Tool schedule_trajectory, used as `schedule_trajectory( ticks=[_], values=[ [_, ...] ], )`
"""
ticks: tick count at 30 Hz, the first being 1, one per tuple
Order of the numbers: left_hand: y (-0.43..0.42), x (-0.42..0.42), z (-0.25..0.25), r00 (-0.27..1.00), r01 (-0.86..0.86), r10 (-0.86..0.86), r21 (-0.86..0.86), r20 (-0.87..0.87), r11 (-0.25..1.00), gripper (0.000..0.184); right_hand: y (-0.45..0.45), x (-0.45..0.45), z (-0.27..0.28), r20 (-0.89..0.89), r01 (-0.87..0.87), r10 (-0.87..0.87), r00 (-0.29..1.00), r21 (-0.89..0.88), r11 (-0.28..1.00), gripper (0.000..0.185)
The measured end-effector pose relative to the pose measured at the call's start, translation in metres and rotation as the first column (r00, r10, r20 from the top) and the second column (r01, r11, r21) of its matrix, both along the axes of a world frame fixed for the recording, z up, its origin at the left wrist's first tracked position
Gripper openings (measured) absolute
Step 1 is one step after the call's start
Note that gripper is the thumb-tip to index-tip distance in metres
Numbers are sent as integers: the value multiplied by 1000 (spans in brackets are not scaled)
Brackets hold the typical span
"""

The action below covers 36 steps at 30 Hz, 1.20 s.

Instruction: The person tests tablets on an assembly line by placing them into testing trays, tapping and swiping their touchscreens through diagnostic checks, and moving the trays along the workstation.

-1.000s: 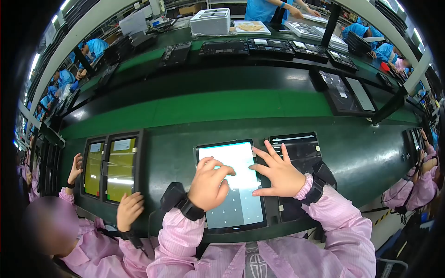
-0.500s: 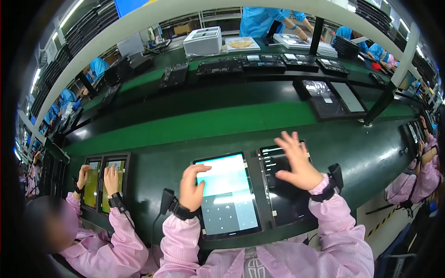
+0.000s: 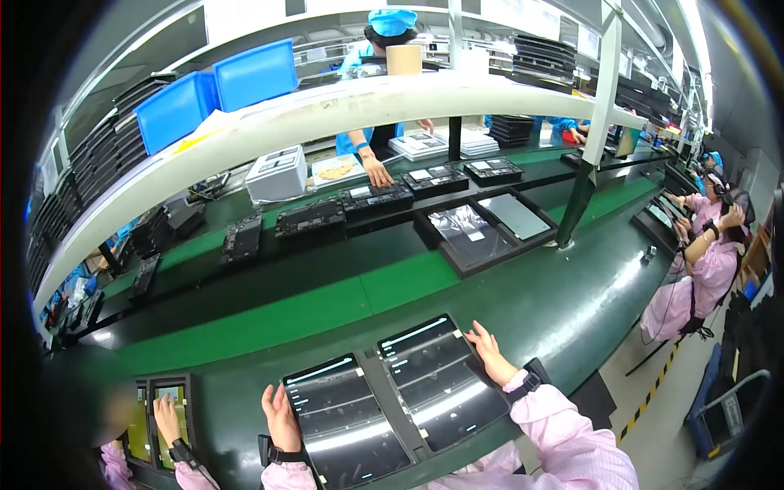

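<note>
Left tablet (image 3: 349, 425) now shows a dark list matching right tablet (image 3: 441, 380) — keypad gone — my left hand (image 3: 282, 419) and right hand (image 3: 489, 357) flanking both, grip unclear.

White glare streaks the left tablet (image 3: 349, 420), right tablet (image 3: 441, 382) and green bench (image 3: 592, 282), amid black-rimmed fisheye distortion.

My sleeves (image 3: 567, 433) are pink, faintly striped, baggy. Black strap (image 3: 523, 389) on each wrist, boxy black module (image 3: 264, 449) attached.
</note>
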<state>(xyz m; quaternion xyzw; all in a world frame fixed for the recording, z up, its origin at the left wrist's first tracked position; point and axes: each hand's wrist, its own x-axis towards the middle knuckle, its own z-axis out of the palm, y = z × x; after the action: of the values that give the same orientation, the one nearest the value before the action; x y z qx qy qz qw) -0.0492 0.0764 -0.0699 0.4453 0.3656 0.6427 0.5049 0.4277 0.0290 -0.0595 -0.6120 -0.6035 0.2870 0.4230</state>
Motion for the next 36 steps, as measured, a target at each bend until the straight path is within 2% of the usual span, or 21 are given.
schedule_trajectory(
  ticks=[2,3,4,5,6,8,9,10,11,12,14,16,21,26,28,29,30,32,33,34,36],
  values=[
    [3,4,7,995,7,-5,-19,104,1000,55,16,15,-19,-63,-20,18,998,-26,999,65],
    [8,2,3,987,55,-55,9,149,998,55,29,28,-6,83,-31,20,996,130,991,59],
    [9,-3,-3,977,94,-97,28,189,995,55,56,48,-25,-151,44,1,988,291,956,46],
    [5,2,9,998,43,-43,5,35,999,55,78,61,-21,-117,204,-176,977,292,934,44],
    [3,4,13,992,54,-54,2,115,999,55,99,73,-19,-35,254,-261,965,381,889,50],
    [1,4,12,992,55,-55,-1,109,998,65,127,80,3,206,269,-358,911,362,893,58],
    [1,4,12,992,62,-60,-8,107,998,69,146,88,1,499,178,-445,743,494,851,59],
    [2,3,13,992,72,-71,-6,103,997,74,157,84,5,617,211,-422,664,387,898,60],
    [6,3,12,989,86,-87,16,121,996,78,172,89,0,627,182,-420,656,409,894,55],
    [5,3,10,985,103,-106,28,136,994,81,186,95,-5,608,165,-431,667,443,881,42],
    [2,6,16,973,123,-116,-23,197,992,84,192,98,-6,580,144,-392,714,427,893,30],
    [2,5,15,981,122,-119,-11,153,992,84,190,97,-6,520,121,-395,757,483,867,26],
    [2,6,18,982,117,-108,-46,152,992,85,186,82,-9,411,188,-544,732,645,740,27],
    [2,5,17,992,76,-75,-8,104,997,79,152,26,56,431,49,-373,822,598,800,24],
    [1,3,17,996,-46,53,-85,74,995,71,128,-10,91,372,10,-334,866,654,756,20],
    [-1,2,27,961,-226,222,-1,-165,974,63,112,-28,107,378,-21,-298,876,649,761,20],
    [-3,3,38,894,-355,364,81,-262,931,60,96,-43,122,386,-57,-258,886,642,765,21],
    [-12,14,76,961,-200,218,122,-167,972,50,68,-72,145,374,-106,-188,908,640,761,21],
    [-18,26,99,999,-27,29,42,-46,999,45,55,-86,153,371,-117,-159,915,621,775,22],
    [-22,40,118,984,154,-152,-13,91,988,41,44,-100,161,379,-146,-143,914,637,757,21],
    [-25,68,133,810,503,-392,-172,437,847,47,27,-125,161,422,-204,-111,900,631,748,22]
  ],
)
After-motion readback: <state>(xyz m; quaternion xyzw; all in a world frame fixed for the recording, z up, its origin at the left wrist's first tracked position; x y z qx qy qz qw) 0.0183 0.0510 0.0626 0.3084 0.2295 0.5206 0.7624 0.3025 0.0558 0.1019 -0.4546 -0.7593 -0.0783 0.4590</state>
